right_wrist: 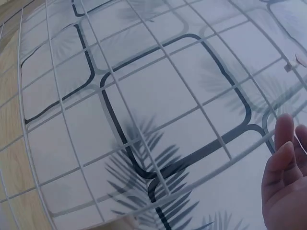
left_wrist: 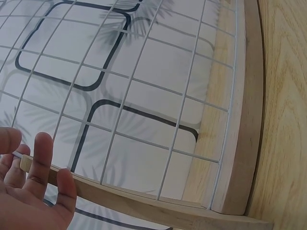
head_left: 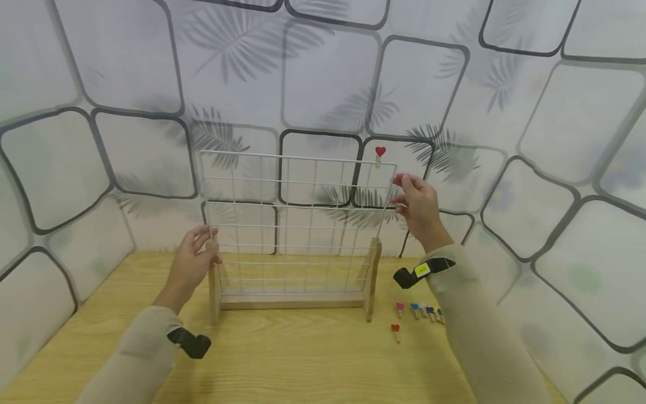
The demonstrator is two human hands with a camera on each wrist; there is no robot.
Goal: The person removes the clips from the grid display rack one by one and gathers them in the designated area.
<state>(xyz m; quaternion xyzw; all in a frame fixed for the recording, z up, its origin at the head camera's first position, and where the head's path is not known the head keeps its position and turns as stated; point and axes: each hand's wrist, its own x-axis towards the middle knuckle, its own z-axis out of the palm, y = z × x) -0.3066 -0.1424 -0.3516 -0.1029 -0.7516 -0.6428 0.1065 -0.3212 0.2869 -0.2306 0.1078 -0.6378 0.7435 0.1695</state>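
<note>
A white wire grid rack (head_left: pixel 295 226) stands upright in a wooden base (head_left: pixel 292 301) with two side posts. My left hand (head_left: pixel 194 252) is at the grid's left edge, by the tip of the left wooden post (left_wrist: pixel 26 163); thumb and fingers lie around the edge and hold it. On the right, my right hand (head_left: pixel 420 207) is raised at the grid's upper right edge, fingers fairly straight, fingertips at the wire and nothing held. A clothespin with a red heart (head_left: pixel 380 151) is clipped to the top wire near the right corner.
Several small heart clothespins (head_left: pixel 415 308) in mixed colours lie on the wooden table (head_left: pixel 282 359) right of the rack, beside my right sleeve. A red heart clothespin (head_left: pixel 395 330) lies nearer. Patterned walls (head_left: pixel 328 78) stand close behind and at both sides.
</note>
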